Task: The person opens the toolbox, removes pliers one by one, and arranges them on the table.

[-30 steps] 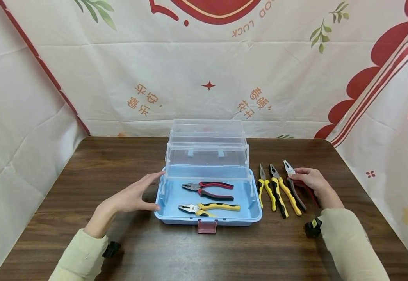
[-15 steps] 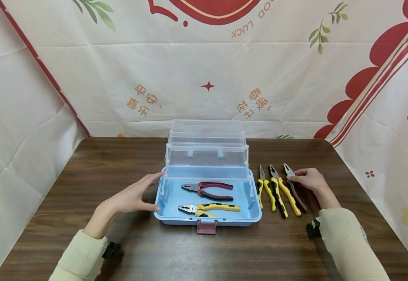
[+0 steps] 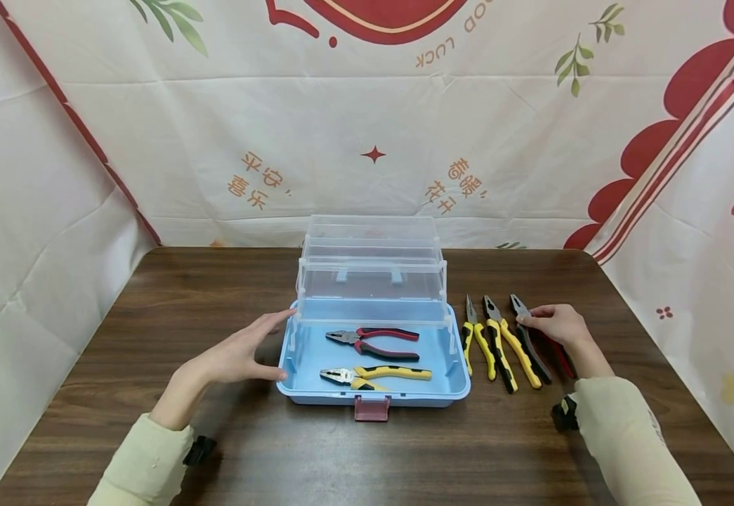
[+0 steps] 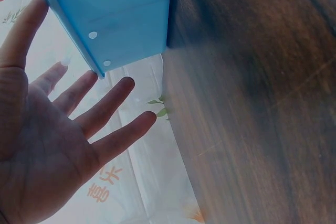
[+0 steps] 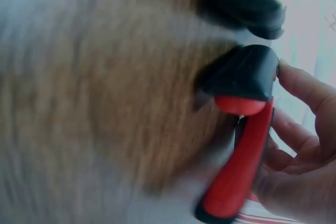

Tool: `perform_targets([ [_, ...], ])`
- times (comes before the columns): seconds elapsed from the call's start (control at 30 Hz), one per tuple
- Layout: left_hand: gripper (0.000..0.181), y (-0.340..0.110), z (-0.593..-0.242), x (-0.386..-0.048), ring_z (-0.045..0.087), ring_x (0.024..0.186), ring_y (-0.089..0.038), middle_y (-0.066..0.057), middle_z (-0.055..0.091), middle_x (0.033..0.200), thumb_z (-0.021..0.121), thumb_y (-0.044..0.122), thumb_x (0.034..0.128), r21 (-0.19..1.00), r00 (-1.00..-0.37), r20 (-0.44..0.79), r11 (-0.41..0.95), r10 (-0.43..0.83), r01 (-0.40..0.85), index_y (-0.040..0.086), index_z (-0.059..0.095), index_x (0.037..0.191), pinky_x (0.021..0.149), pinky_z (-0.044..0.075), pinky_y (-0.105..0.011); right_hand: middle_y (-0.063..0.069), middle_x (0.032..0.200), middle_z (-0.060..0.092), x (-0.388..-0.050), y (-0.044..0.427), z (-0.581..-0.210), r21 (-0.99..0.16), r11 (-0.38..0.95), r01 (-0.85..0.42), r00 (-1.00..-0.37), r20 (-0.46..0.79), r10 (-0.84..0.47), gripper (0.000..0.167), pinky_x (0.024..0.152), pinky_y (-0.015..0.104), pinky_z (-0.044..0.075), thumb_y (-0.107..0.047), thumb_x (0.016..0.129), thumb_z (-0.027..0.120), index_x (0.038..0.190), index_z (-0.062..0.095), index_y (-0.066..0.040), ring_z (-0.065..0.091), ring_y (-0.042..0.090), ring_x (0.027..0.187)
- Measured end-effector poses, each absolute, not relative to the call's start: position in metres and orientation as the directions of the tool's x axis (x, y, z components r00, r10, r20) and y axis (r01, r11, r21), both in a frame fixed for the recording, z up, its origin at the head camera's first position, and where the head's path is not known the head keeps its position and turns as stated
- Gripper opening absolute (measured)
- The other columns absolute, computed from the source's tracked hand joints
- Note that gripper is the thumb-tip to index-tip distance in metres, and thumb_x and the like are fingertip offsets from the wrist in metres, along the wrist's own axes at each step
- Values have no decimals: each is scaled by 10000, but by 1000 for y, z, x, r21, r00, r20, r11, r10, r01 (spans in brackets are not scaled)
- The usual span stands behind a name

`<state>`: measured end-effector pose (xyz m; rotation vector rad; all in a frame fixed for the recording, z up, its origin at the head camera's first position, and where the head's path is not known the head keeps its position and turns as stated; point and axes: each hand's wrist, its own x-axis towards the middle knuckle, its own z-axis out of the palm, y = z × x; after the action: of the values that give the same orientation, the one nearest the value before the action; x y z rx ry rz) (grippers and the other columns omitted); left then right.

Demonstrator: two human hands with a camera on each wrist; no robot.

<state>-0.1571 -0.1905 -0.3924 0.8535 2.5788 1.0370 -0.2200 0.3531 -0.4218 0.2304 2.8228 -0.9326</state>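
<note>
Head view: pliers with grey steel jaws and red-and-black handles [image 3: 533,357] are at the table's right side, handles spread, pinched near the pivot by the right hand [image 3: 559,325]. The left hand [image 3: 230,357], fingers apart, touches the rim of an open light-blue plastic toolbox [image 3: 433,399]. Beneath is a dark brown wood-grain table [image 3: 341,471]; behind hangs white cloth printed with red shapes [image 3: 341,119].

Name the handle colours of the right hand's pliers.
Red and black handles; clearest: right wrist view.
</note>
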Motion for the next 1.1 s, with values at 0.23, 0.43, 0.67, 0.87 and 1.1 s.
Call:
perform_targets([
  [0.23,914,-190,-391,-156,336,1201,-278,-18,235,1386,750,300,700,701,-809,-6,579,588,416,223,178,1410,915,309,-479,302,1136,473,-217,354,-418,-584,790,188,-977,-194,89,618,805,505,364,-441,789,608,1101,553,90,398,455,1021],
  [0.43,906,-190,-391,-157,332,1204,-270,-4,231,1386,744,308,705,701,-811,-15,585,585,409,240,177,1408,918,308,-475,296,1135,475,-215,353,-415,-597,776,202,-978,-171,122,589,774,487,389,-419,798,604,1099,556,85,413,440,1012],
  [0.67,905,-190,-391,-156,334,1203,-273,-8,232,1387,742,313,706,697,-812,-16,589,584,409,233,178,1409,917,308,-474,202,1028,558,-214,348,-400,-703,687,182,-983,-124,133,601,600,243,458,-452,808,582,1138,533,47,551,291,866],
  [0.87,907,-190,-391,-156,336,1200,-283,-16,238,1386,745,317,702,696,-815,-15,591,580,408,234,182,1408,913,311,-481,179,1107,513,-216,333,-377,-807,576,129,-991,-123,49,630,722,324,476,-446,824,563,1212,469,41,578,202,867],
  [1.1,906,-190,-392,-157,326,1208,-267,-10,232,1387,741,317,706,700,-815,-22,591,579,401,242,174,1410,919,305,-480,169,1163,490,-218,309,-348,-807,590,39,-995,-88,-54,618,730,253,466,-457,829,546,1220,477,16,556,6,808],
])
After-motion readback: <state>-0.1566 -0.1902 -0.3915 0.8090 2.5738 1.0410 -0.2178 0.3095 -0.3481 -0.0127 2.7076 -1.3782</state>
